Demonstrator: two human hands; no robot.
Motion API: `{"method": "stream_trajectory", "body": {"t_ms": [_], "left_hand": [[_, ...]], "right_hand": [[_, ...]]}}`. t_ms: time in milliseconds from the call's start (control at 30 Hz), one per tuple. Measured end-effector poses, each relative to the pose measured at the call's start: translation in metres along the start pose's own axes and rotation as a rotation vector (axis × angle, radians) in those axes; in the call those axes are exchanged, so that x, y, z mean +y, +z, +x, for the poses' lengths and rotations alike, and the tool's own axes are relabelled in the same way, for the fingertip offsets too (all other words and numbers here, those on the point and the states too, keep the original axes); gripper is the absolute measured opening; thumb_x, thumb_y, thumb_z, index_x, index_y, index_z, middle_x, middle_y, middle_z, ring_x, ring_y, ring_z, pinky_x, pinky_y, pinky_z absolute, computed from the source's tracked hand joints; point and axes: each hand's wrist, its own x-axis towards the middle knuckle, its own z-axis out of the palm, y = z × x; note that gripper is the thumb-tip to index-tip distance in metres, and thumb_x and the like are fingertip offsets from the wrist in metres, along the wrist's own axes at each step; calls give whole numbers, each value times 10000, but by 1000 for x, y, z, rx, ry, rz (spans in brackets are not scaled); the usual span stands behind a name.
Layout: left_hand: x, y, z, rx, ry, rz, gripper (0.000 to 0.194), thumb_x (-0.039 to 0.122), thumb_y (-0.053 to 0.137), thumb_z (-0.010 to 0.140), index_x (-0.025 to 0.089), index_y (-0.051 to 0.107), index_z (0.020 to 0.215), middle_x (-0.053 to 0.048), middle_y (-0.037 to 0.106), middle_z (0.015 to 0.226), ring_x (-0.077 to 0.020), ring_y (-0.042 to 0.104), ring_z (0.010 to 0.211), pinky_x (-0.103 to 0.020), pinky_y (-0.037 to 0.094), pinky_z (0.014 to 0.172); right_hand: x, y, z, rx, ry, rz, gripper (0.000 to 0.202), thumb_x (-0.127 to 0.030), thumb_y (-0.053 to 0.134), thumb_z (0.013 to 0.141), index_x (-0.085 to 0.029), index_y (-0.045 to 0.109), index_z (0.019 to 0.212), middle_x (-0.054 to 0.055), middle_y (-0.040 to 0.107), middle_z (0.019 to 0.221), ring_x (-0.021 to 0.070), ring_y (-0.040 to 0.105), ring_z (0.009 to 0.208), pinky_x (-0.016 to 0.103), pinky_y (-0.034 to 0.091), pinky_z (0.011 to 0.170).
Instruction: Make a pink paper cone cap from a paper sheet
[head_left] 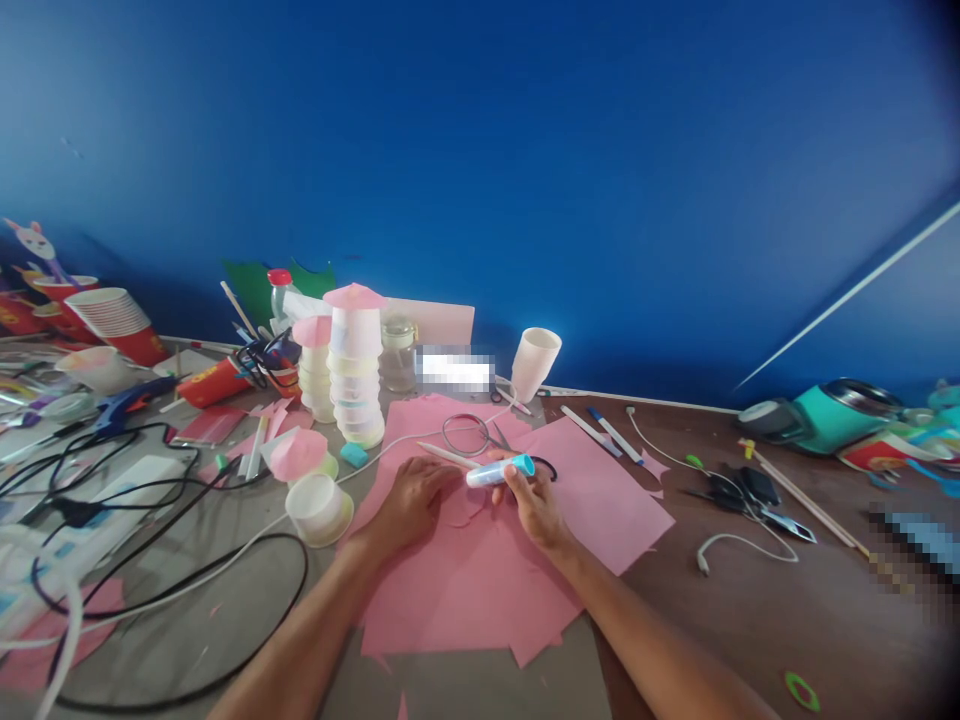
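My right hand (536,505) is closed round a light blue and white glue stick (495,472), held nearly level above pink paper (457,590). My left hand (416,500) rests on the pink paper just left of the glue stick, its fingers bent toward the middle; whether anything is under them is hidden. A white pencil-like stick (448,455) lies beyond the left fingers. Scissors (499,437) lie partly behind the glue stick, with a dark handle loop showing to its right.
Stacked paper cups with pink cone tops (356,370) stand at the back left, near a small white cup (319,510). Black cables (300,580) loop at the left. A white cup (536,362) stands by the wall. Pens (592,430) lie right of centre.
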Motion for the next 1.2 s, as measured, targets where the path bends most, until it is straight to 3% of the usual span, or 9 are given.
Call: {"method": "stream_trajectory", "body": {"t_ms": [200,333,400,867,1200], "left_hand": [[-1,-1,0,71,38,-16,615,6,430,770,208,552,1337,-101,734,1133,-254,648,1049,-435,512,922],[-1,-1,-1,113,116,-13,633,16,439,831,188,389,1439,-92,742,1134,-257,629,1074,-460,500,936],[0,-1,-1,88,123,-13,635,43,478,851,195,349,1453,-81,739,1154,-268,618,1092,-472,491,943],[3,-4,1,49,136,-42,644,38,491,877,265,337,1459,-65,715,1199,-261,603,1111,-469,477,945],[3,-3,2,42,122,-51,583,37,479,867,229,392,1411,-81,714,1189,-279,597,1119,-504,482,943]], "right_hand": [[9,3,-1,-45,-68,-106,465,-602,531,907,-177,696,995,25,667,667,180,607,607,293,471,555],[12,4,-3,-72,-176,-202,362,-525,589,892,-195,706,981,81,727,925,227,656,848,355,525,771],[14,3,-3,-99,-248,-291,310,-476,573,910,-208,704,992,86,728,957,242,660,910,376,523,832],[17,5,-1,-145,-379,-463,265,-375,539,947,-194,680,1080,104,743,1005,249,688,911,391,547,825],[14,7,-1,-110,-393,-507,209,-317,514,944,-193,674,992,91,746,930,238,688,865,377,539,785]]}}
